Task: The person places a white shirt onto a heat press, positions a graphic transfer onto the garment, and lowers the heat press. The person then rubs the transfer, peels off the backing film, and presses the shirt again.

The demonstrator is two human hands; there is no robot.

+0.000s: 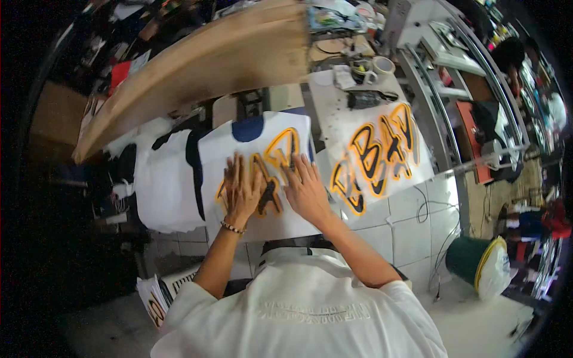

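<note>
My left hand [243, 190] lies flat on a white shirt piece [218, 156] with a dark blue neck area, its fingers stretched out over large black letters edged in orange [282, 149]. Just to the right, my right hand [307, 192] rests on the same lettering, fingers extended and slightly apart. Both palms cover part of the letters. Whether the lettering is on the cloth itself or on a sheet over it, I cannot tell. A second white sheet [415, 168] with similar orange-edged black letters [375, 152] lies to the right of my right hand.
White cloth pieces [164, 185] with dark edging lie at the left. A broad wooden panel [239, 62] juts across the far side. Tape rolls [382, 65] and small tools sit at the far right, by a metal-railed frame [433, 89]. A green bucket [468, 262] stands on the floor.
</note>
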